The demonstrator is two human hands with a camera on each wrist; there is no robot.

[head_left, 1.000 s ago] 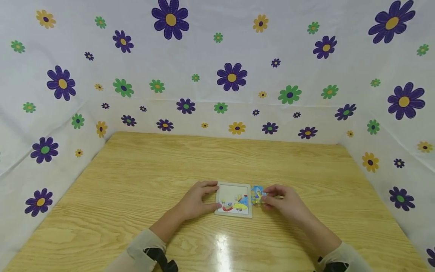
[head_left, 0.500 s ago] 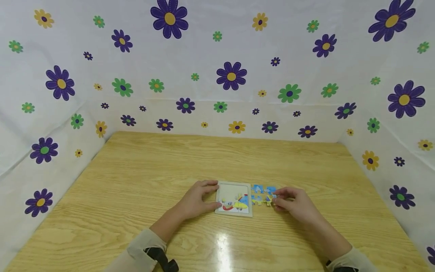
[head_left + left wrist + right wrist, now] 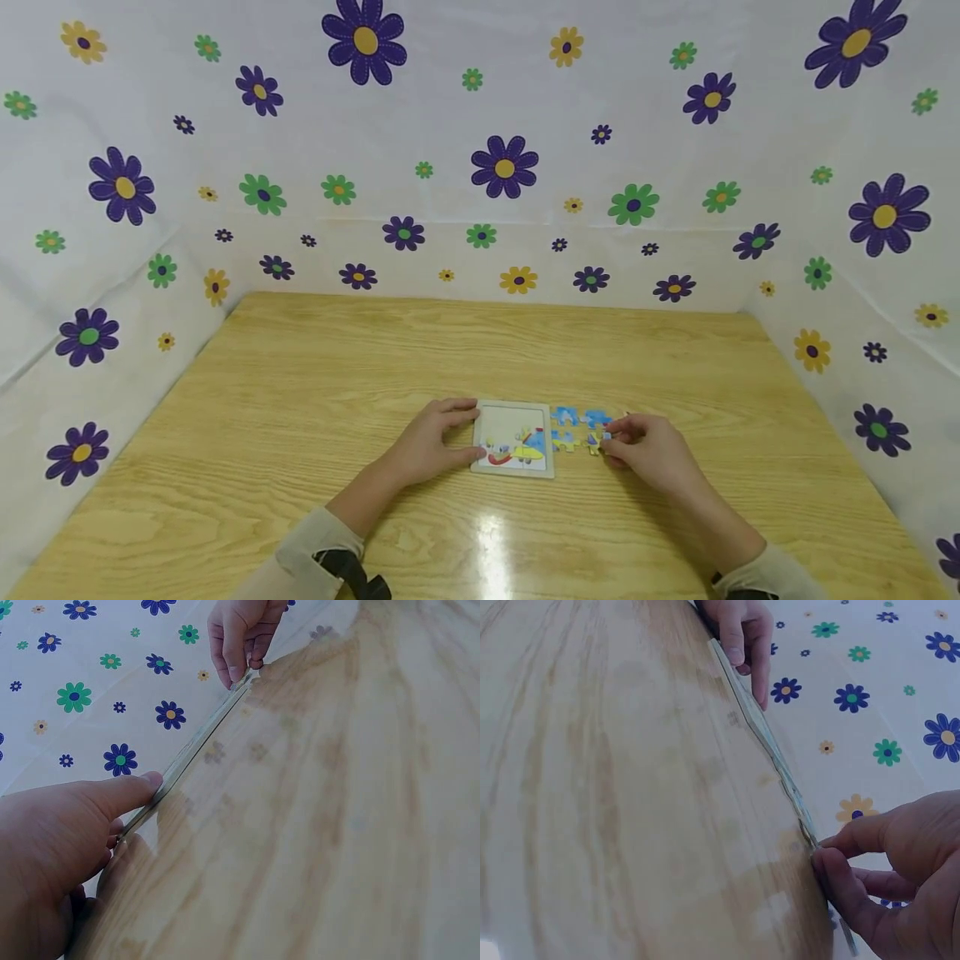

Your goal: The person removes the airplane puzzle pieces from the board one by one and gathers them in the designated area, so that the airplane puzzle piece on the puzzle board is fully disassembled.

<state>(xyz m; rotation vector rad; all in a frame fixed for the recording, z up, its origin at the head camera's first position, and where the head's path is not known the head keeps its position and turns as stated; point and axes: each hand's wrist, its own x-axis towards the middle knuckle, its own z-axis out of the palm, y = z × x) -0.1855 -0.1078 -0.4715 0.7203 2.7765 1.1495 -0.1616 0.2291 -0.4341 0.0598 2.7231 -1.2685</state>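
A square puzzle frame (image 3: pixel 513 476) lies on the table, its lower part filled with pieces showing a yellow and red picture, its upper part bare. My left hand (image 3: pixel 431 443) holds the frame's left edge between thumb and fingers, as the left wrist view also shows with the thumb on the rim (image 3: pixel 172 769). Right of the frame lie several loose blue and yellow pieces (image 3: pixel 566 416). My right hand (image 3: pixel 654 450) pinches a piece at the right end of them; in the right wrist view the thumb and forefinger of that hand (image 3: pixel 900 862) meet at the piece, which is mostly hidden.
The wooden table (image 3: pixel 360 358) extends around the frame and pieces. A white cloth with printed flowers (image 3: pixel 420 108) stands behind the table and along both sides. Near my right fingertips, a further small piece is partly hidden.
My right hand has moved right from beside the frame, and the bunched pieces now lie spread apart in a group. My left hand has stayed on the frame.
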